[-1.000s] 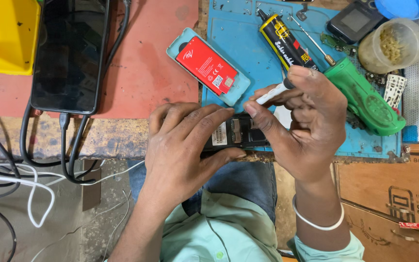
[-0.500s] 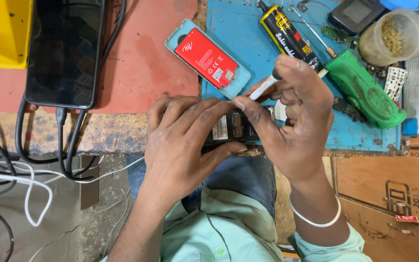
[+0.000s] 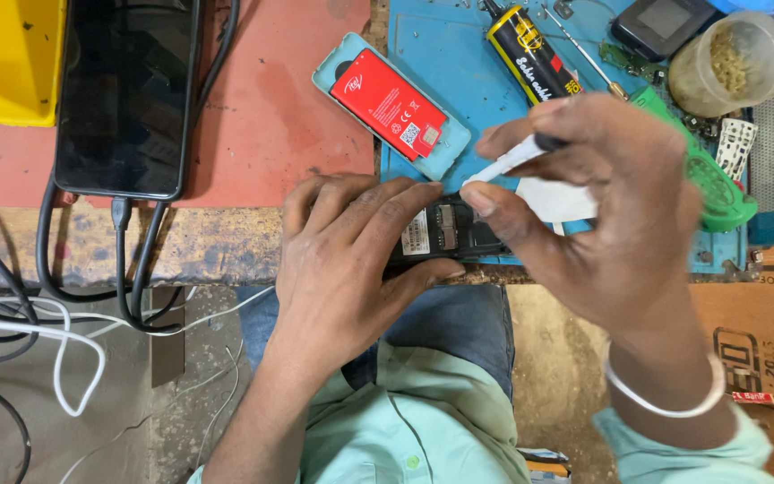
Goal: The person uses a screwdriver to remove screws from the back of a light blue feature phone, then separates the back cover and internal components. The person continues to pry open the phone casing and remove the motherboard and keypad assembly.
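Workbench edge, worn wood, with red mat (image 3: 262, 116) and blue mat (image 3: 441, 63) laid side by side. Left hand (image 3: 351, 260), fingers curled, clamps small dark phone (image 3: 445, 235) at bench edge, back open, centre of view. Right hand (image 3: 611, 215), fingers pinched shut on white stick tool (image 3: 505, 165), tip just above phone. At 12 o'clock of phone: teal phone shell with red battery (image 3: 389, 104). At 1 o'clock: yellow-black glue tube (image 3: 530, 56). At 2 o'clock: green-handled screwdriver (image 3: 714, 184), clear plastic jar (image 3: 732, 61). At 10 o'clock: black smartphone (image 3: 125, 94), cabled; yellow box (image 3: 6, 58) beyond
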